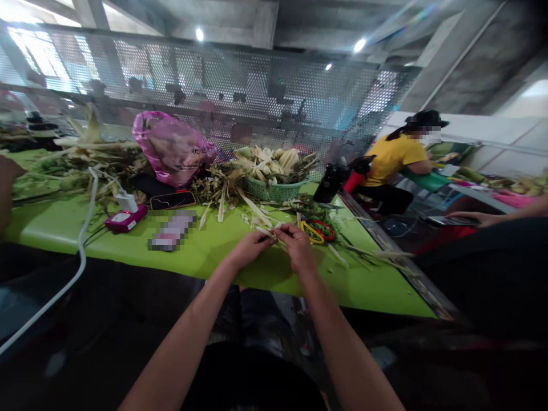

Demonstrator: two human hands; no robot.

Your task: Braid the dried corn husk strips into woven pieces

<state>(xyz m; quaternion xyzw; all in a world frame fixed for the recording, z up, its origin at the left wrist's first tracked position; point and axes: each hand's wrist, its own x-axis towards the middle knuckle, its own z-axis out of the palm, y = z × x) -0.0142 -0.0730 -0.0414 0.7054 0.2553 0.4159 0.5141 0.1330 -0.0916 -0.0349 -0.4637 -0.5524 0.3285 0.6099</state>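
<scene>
Over the front of the green table (205, 251), my left hand (252, 248) and my right hand (295, 242) meet, both with fingers pinched. Between their fingertips is a pale plant strip (266, 231), held from both sides. Its lower part is partly hidden by the fingers. Just right of my right hand lie scissors with yellow and red handles (314, 233), among green plant scraps (342, 245). Beyond my hands stands a green basket (274, 192) heaped with pale peeled pieces (272, 164).
A pink plastic bag (171, 151), a phone (173, 200) and a purple power socket (125, 219) with a white cable (88, 228) sit to the left. A black bottle (329, 182) stands near the right edge. A person in yellow (396, 157) sits beyond it.
</scene>
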